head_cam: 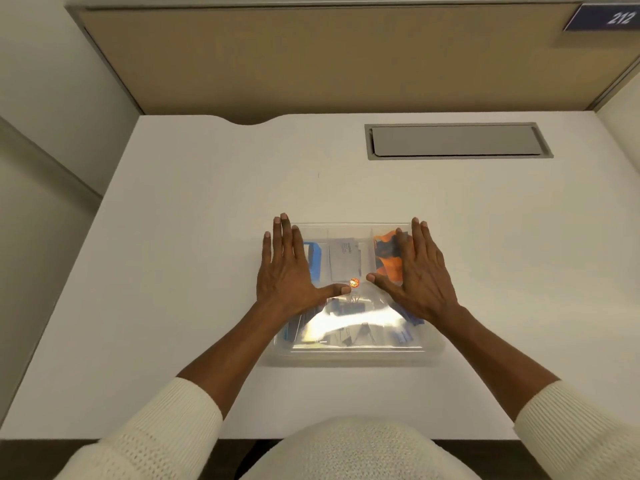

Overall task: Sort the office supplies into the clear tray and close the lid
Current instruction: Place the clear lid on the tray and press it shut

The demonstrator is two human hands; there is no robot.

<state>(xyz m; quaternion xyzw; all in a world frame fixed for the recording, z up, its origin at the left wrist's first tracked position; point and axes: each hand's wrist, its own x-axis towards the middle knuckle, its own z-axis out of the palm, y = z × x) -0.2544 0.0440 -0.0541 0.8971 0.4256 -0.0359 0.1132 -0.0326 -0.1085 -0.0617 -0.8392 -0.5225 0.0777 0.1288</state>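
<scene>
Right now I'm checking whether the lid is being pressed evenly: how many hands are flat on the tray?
2. The left hand lies flat on the left half of the clear lid, the right hand on the right half, thumbs pointing inward. None hidden.

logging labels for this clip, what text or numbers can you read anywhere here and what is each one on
"212": white digits on the dark blue sign at the upper right, on the partition wall.
Grey packet inside the clear tray: a line of print along its top edge, too small and blurred to read.
Small orange-red round sticker between the thumbs: it bears a mark, unreadable.
Nothing else legible on the desk.
</scene>
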